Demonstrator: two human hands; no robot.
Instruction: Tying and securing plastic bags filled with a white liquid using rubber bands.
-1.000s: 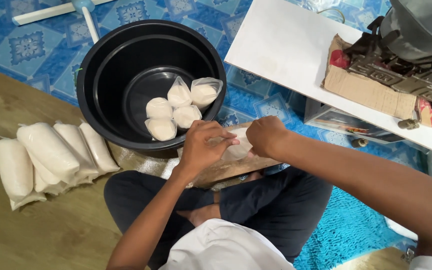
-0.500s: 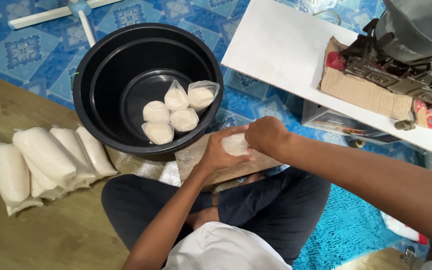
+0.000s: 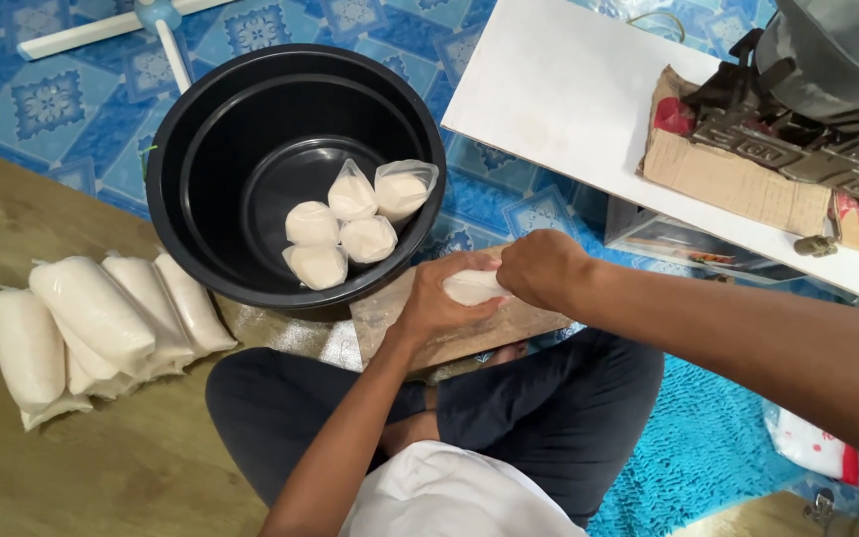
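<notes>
— Blue patterned floor (image 3: 42,109) behind the round black tub (image 3: 201,179); where's our bag?

— Just in front of its rim: our left hand (image 3: 439,303) and right hand (image 3: 544,268) both clamp the soft white pouch (image 3: 471,286), above the board (image 3: 509,323).

— Beside the tub?

— Plump smooth sacks (image 3: 101,318).

Floor (image 3: 101,477): basin (image 3: 191,139), bags (image 3: 91,318).

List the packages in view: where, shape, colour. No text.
Small bag: clear, white-filled, held between left hand and right hand.
Five small bags: rounded, white, inside black basin.
Long bags: white, sausage-shaped, on floor left.
Cardboard box: brown, torn, on white table.
</notes>
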